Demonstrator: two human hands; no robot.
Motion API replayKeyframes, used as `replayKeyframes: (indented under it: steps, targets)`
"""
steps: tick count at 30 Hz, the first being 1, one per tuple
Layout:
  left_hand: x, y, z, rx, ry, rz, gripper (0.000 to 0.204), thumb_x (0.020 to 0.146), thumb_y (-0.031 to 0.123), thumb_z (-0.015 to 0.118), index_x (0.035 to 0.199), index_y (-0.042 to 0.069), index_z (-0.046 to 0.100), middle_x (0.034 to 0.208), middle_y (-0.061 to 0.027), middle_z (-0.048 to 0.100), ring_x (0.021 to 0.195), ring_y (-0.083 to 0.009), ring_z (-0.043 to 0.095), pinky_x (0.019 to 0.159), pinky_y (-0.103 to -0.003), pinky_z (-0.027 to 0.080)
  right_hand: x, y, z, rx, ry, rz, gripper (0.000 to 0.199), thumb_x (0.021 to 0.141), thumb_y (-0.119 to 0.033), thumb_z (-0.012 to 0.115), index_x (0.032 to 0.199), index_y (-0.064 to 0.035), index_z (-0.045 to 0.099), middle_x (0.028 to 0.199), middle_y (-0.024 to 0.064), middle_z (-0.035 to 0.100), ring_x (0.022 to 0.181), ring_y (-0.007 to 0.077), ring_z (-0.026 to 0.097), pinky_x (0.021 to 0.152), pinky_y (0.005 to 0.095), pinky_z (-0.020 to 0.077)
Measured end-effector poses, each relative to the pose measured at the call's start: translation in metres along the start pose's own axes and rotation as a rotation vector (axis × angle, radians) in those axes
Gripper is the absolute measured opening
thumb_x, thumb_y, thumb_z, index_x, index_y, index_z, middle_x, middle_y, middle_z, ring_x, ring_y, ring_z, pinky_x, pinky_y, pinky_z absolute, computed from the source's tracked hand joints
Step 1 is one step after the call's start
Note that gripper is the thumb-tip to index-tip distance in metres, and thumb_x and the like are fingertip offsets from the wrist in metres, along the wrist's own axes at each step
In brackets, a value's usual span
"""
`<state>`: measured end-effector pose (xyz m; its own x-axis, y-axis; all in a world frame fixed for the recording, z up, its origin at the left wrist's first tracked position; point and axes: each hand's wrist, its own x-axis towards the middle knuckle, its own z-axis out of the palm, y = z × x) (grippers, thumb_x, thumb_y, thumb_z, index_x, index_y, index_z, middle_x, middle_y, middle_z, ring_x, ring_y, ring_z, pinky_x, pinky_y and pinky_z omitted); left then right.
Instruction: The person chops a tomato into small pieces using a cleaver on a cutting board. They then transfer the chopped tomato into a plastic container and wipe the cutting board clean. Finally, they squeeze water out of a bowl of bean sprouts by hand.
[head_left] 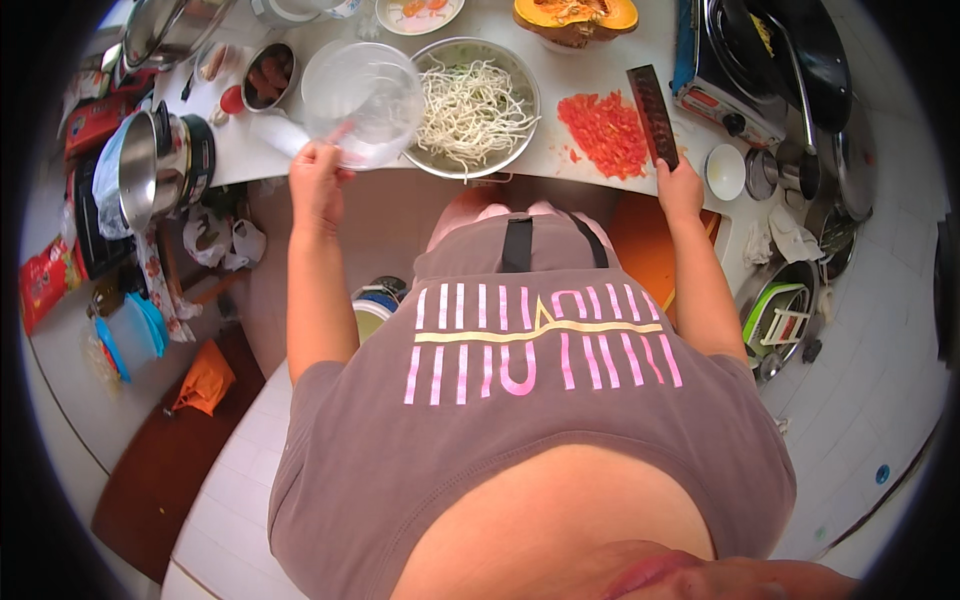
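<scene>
Left hand (318, 167): grasping the near edge of a clear bowl (362, 90), which extends beyond it. Right hand (681, 188): clenched on a dark-bladed knife (653, 115), blade pointing away. Chopped red pieces (605, 135): beyond and left of right hand. Metal basin (534, 92) of white strands (475, 112): right of left hand, beyond it.

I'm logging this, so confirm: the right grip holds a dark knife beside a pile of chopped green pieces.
Wrong colour: the head view shows the chopped pieces are red, not green. The right grip does hold a dark knife beside them.
</scene>
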<state>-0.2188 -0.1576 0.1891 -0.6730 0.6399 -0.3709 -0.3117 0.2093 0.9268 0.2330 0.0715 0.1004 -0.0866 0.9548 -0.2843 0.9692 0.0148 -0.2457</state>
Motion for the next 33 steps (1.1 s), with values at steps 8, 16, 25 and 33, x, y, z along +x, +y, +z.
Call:
replayKeyframes:
  steps: [8, 16, 25, 33]
  targets:
    - [-0.125, -0.074, 0.101, -0.101, -0.099, -0.289, 0.017, 0.077, 0.005, 0.049, 0.094, 0.004, 0.051, 0.105, -0.0148, 0.067, 0.071, -0.0142, 0.062, 0.052, -0.024, 0.048, 0.001, 0.069, -0.008, -0.047, -0.021, -0.049, 0.032, 0.090, -0.037, 0.057, 0.100, -0.0067, 0.062, 0.090, 0.0211, 0.068, 0.088, 0.0425, 0.063, 0.076, 0.0506, 0.0494]
    - [-0.177, -0.184, 0.145, 0.026, 0.064, -0.524, 0.020, 0.082, 0.014, 0.055, 0.100, 0.007, 0.049, 0.083, -0.0040, 0.054, 0.062, -0.0117, 0.051, 0.049, -0.025, 0.042, 0.009, 0.094, -0.005, -0.037, -0.113, -0.165, 0.031, 0.091, -0.034, 0.056, 0.099, -0.0042, 0.061, 0.089, 0.0216, 0.067, 0.087, 0.0434, 0.063, 0.077, 0.0502, 0.0496]
    - [-0.174, -0.267, 0.180, 0.317, 0.111, -0.537, 0.037, 0.084, 0.018, 0.056, 0.113, -0.001, 0.045, 0.092, -0.0151, 0.058, 0.063, -0.0182, 0.059, 0.048, -0.030, 0.046, 0.020, 0.100, 0.007, -0.035, -0.131, -0.205, 0.033, 0.091, -0.033, 0.056, 0.104, -0.0032, 0.061, 0.092, 0.0229, 0.068, 0.089, 0.0426, 0.064, 0.078, 0.0503, 0.0499]
    - [-0.153, -0.301, 0.210, 0.277, 0.088, -0.508, 0.043, 0.084, 0.018, 0.058, 0.117, -0.005, 0.041, 0.090, -0.0197, 0.062, 0.056, -0.0230, 0.065, 0.047, -0.033, 0.053, 0.023, 0.092, 0.015, -0.070, -0.174, -0.254, 0.033, 0.090, -0.034, 0.056, 0.103, -0.0036, 0.061, 0.091, 0.0228, 0.068, 0.089, 0.0429, 0.063, 0.077, 0.0510, 0.0494]
